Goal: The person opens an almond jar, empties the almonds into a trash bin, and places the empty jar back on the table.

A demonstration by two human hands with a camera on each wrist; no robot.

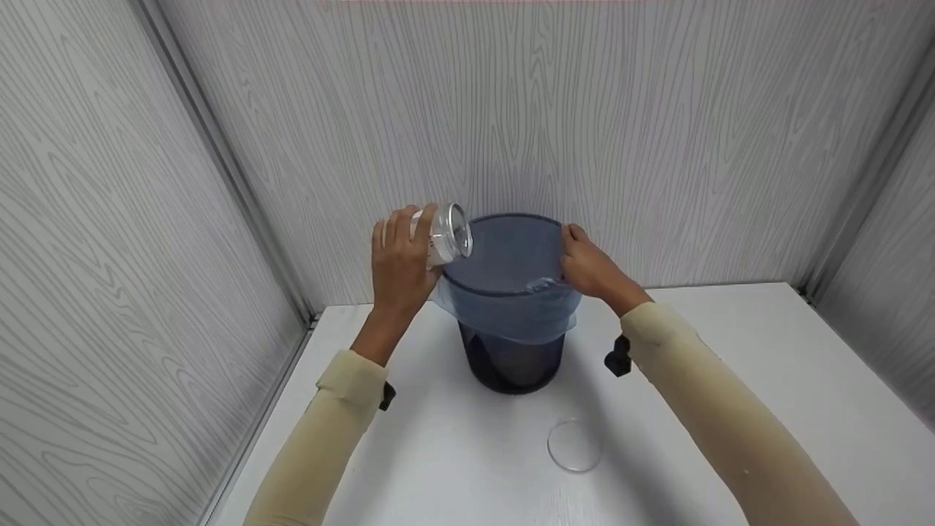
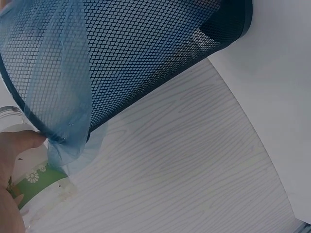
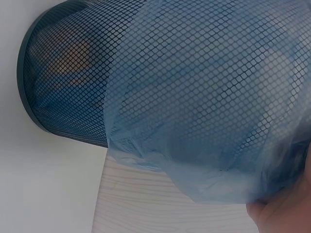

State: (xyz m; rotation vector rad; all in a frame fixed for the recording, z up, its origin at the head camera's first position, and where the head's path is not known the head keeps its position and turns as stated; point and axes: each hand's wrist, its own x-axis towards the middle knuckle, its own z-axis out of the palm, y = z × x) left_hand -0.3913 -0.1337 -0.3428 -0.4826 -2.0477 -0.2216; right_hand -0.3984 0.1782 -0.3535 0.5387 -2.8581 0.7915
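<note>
In the head view my left hand (image 1: 399, 264) grips a clear can (image 1: 441, 248) with a silver metal rim. The can lies tilted on its side, its metal end facing the mouth of a dark mesh wastebasket (image 1: 517, 361). A green band with white flowers shows on the can (image 2: 36, 187) in the left wrist view, where the thumb touches the basket's rim. A thin blue plastic bag (image 1: 504, 318) lines the basket and folds down over its outside. My right hand (image 1: 589, 264) holds the basket's right rim with the bag over it. The can's inside is hard to make out.
A clear round lid (image 1: 575, 447) lies on the white table (image 1: 453, 453) in front of the basket. Wood-grained panels (image 1: 584, 109) stand behind and at both sides. Something orange-brown (image 3: 75, 56) shows dimly through the mesh near the basket's bottom.
</note>
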